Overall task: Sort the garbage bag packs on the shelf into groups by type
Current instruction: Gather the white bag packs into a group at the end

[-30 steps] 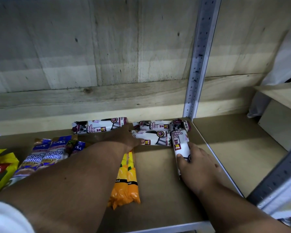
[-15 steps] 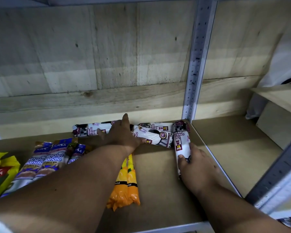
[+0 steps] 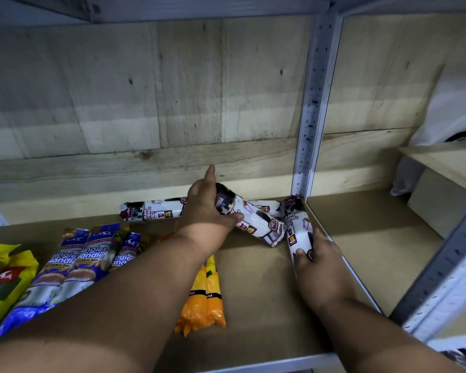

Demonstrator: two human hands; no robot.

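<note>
left grip (image 3: 207, 211) holding tilted draw-string pack (image 3: 250, 219) | right grip (image 3: 318, 262) holding upright-lying pack (image 3: 297, 230), touching

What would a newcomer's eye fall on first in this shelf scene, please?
Likely the left hand, gripping a tilted white-and-maroon drawstring bag roll at the back of the brown shelf board, index finger pointing up. Then the right hand holding another white-and-maroon roll beside the grey metal upright, and the bright orange packs in front.
</note>
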